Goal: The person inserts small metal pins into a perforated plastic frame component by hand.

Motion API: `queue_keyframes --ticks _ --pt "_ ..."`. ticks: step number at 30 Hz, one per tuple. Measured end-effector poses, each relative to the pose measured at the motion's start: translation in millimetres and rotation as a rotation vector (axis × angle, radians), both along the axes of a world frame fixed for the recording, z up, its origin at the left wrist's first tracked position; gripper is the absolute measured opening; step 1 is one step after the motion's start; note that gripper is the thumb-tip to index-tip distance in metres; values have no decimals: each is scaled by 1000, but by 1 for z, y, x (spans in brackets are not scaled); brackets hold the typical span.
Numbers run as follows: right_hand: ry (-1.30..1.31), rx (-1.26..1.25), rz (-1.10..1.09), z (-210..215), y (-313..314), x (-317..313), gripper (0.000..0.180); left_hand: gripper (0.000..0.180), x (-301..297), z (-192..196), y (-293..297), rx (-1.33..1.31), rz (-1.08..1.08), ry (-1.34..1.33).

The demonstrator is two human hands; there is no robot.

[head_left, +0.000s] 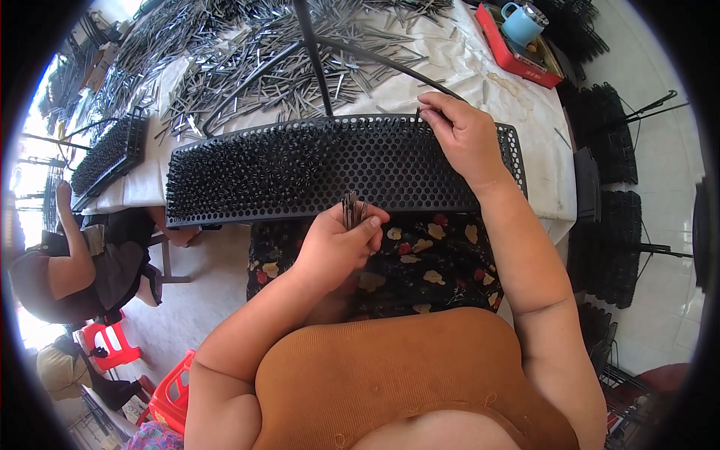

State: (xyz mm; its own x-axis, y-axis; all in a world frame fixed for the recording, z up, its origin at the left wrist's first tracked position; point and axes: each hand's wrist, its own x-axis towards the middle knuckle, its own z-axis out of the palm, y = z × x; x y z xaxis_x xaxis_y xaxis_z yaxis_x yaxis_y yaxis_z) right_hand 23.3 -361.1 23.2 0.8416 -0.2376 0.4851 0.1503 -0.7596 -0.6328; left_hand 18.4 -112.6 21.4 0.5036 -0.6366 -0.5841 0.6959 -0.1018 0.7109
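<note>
Left hand point(339, 244) grip closed round bundle of pins point(351, 210), right hand point(461, 135) pinching one pin point(418, 114) – at perforated tray point(375, 169)

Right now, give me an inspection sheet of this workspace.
Surface: table under white cloth, strewn with pins.
Job's things: long black perforated plastic tray, left part filled with thin dark metal pins, right part unfilled.
Clutter: loose grey metal pins heaped behind the tray; red tray with blue mug; second filled tray.
Fingers: left hand grips a bundle of pins; right hand pinches one pin at the tray's far edge.
Cables: nothing seen.
Surroundings: stacked black trays at right; another person, red stools at left.
</note>
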Motion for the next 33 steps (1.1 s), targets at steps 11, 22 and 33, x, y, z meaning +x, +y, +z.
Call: queue_keyframes --ticks 11,22,33 --pt "197 -54 54 0 -7 0 22 12 1 -1 1 47 -40 -86" --pt "172 60 40 4 5 8 21 11 2 -2 2 71 -65 -146" --pt "74 -129 120 -6 -3 3 20 11 2 -1 2 43 -57 -123"
